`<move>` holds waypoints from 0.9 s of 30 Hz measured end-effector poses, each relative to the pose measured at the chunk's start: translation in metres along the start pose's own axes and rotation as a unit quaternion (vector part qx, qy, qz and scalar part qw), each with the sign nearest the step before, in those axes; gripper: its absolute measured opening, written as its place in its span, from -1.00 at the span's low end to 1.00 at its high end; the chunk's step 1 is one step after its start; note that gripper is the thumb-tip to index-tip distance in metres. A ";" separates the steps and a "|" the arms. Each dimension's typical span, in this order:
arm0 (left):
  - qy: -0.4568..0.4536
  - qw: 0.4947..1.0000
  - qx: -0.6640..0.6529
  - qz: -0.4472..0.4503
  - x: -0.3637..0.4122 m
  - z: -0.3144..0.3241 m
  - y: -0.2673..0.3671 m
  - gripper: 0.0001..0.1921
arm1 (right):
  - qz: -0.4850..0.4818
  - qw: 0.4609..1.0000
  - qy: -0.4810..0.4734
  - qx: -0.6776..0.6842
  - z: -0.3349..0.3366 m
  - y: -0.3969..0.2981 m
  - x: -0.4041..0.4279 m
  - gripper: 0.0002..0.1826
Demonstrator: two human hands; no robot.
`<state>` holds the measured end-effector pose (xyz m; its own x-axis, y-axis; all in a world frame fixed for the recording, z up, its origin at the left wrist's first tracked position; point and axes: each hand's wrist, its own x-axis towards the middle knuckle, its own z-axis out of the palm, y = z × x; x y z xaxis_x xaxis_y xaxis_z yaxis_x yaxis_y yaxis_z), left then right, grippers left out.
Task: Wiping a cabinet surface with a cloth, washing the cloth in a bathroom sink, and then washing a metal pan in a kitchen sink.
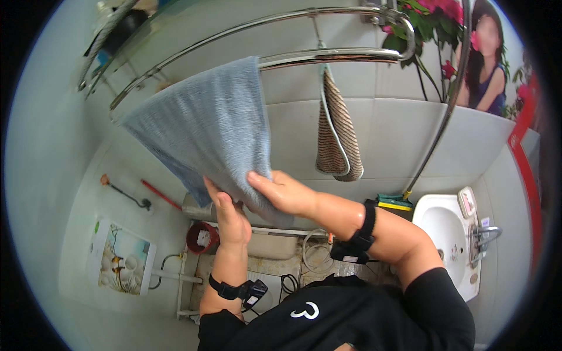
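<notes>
A blue-grey towel (215, 118) hangs over the metal towel rail (338, 53) in front of me. My right hand (285, 191) grips the towel's lower right part, thumb on the front of the cloth. My left hand (230, 217) is at the lower edge, its fingers reaching up behind the towel and its thumb raised. Whether the left fingers pinch the cloth is hidden. To the right, a brown striped cloth (338, 131) with a pale border hangs folded from a loop on the rail.
At right stands a white washbasin (439, 245) with a metal tap (485, 232) and a soap dish (467, 202). A green-and-yellow mop head (395, 202) leans near it. Below my left hand is a red bin (202, 239). A white tank with a picture (125, 259) is on the left wall.
</notes>
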<state>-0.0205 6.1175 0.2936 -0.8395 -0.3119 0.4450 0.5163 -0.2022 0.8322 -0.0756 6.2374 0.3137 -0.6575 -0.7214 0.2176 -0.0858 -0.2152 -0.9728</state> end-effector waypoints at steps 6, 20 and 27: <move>0.121 0.991 -0.022 -0.043 0.010 0.041 0.007 -0.52 | -0.054 0.997 0.053 -0.030 0.018 -0.007 0.017 -0.46; 0.010 0.814 0.359 0.456 -0.010 0.040 -0.029 -0.30 | -0.221 0.863 0.208 -0.404 -0.037 0.018 -0.056 -0.61; -0.104 0.908 0.353 0.199 0.002 0.091 -0.076 -0.15 | -0.087 0.863 0.363 -0.339 -0.072 0.036 -0.113 -0.87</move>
<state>-0.0765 6.2167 0.2610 -0.6618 -0.0333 0.7489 0.6103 0.5562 0.5640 -0.0578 6.3587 0.2484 -0.8649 -0.0617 0.4982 -0.4883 0.3339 -0.8063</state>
